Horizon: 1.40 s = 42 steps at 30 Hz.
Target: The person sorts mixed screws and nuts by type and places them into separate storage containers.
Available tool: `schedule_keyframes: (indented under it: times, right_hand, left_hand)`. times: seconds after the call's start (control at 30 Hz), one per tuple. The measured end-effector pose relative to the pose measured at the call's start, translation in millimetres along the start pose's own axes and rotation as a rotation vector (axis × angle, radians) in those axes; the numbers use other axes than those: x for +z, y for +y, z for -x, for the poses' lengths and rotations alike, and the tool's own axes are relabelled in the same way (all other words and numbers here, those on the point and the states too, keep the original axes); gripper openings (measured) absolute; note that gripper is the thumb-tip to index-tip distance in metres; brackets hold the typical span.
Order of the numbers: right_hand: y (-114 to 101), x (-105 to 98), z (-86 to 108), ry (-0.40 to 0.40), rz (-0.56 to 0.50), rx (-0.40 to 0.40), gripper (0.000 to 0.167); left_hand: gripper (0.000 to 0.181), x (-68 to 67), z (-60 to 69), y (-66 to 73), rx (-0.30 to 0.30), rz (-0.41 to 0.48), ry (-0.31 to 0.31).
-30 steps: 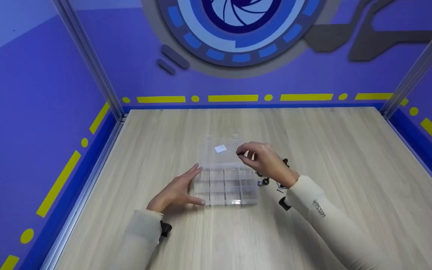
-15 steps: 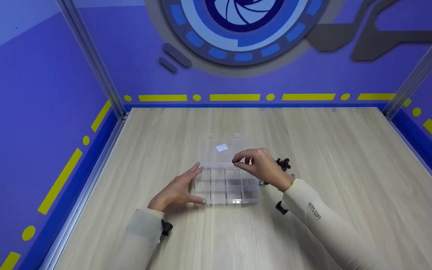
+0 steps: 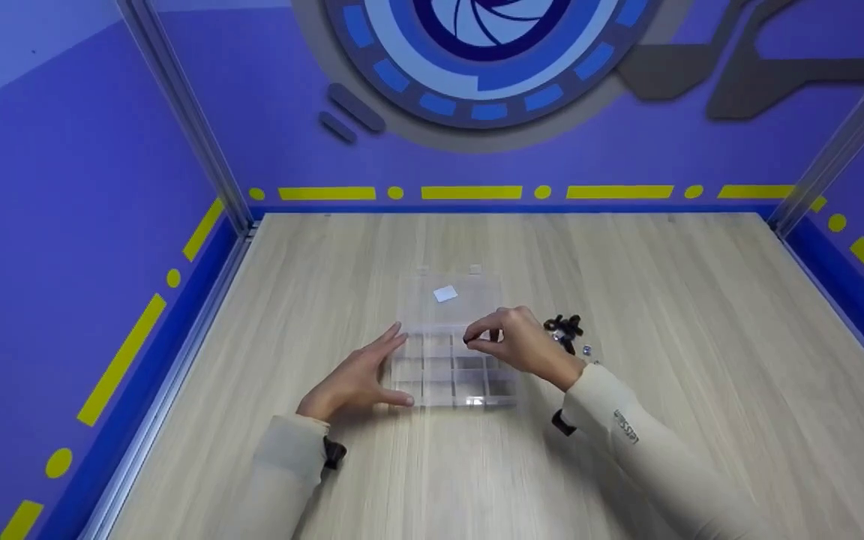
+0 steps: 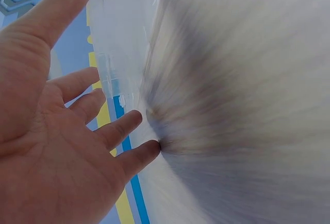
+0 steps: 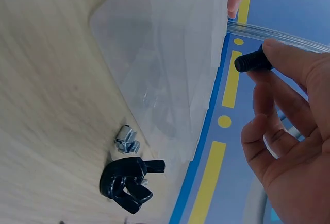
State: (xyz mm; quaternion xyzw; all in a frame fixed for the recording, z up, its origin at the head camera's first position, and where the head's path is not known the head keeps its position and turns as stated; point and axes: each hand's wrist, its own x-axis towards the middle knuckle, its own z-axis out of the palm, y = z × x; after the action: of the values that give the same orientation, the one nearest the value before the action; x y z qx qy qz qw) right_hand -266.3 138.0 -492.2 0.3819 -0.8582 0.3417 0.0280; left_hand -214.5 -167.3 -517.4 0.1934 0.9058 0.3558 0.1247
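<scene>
A clear plastic compartment box [image 3: 469, 375] lies on the table with its lid [image 3: 469, 304] folded back. My left hand [image 3: 357, 379] is at the box's left side, thumb and fingers spread and straight. Over the upper right compartments, my right hand [image 3: 522, 341] pinches a black threaded bolt [image 5: 252, 62] between thumb and fingertips. In the right wrist view, the bolt's threaded end sticks out past the fingertips. The compartments show nothing I can make out.
Black winged pieces [image 3: 565, 328] sit in a pile right of the box. Silver metal bits [image 5: 126, 139] lie close to the box's edge. A white label [image 3: 445, 293] is on the lid. Blue panels [image 3: 477, 165] enclose the table's back and sides.
My right hand, with the bolt pinched, has come down from over the lid towards the compartments, uncovering more of the black pieces. The left hand has kept its place.
</scene>
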Motion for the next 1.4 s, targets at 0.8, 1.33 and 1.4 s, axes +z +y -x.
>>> schedule_keyframes:
  times: [0.8, 1.33, 1.4]
  right_hand:
    - [-2.9, 11.4, -5.4, -0.222, 0.178, 0.002, 0.005]
    - [-13.2, 13.8, -6.5, -0.282, 0.272, 0.035, 0.013]
    - [-14.2, 14.3, -6.0, -0.29, 0.27, 0.044, 0.015]
  left_hand:
    - [0.111, 0.8, -1.1, 1.4, -0.012, 0.005, -0.007]
    - [0.111, -0.4, -0.8, 0.9, 0.0, -0.024, 0.0]
    - [0.111, -0.6, -0.8, 0.6, -0.003, -0.025, -0.001]
